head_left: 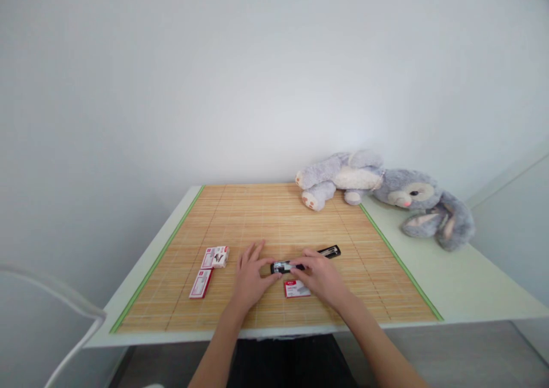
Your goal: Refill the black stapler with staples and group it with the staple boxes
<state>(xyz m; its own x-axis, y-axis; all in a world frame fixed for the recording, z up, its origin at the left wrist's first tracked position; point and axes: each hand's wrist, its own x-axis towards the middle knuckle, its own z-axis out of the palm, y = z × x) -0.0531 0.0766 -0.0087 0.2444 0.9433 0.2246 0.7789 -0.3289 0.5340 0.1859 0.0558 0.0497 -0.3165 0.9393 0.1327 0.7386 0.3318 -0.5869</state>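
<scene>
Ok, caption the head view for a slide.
Both hands, left hand and right hand, on an opened black stapler over a bamboo mat, staple boxes alongside.

text: none legible | red-white boxes [215, 257] print too small to read

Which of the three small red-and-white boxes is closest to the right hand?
The box just under the right hand, near the mat's front edge. The other two lie apart, left of the left hand.
</scene>
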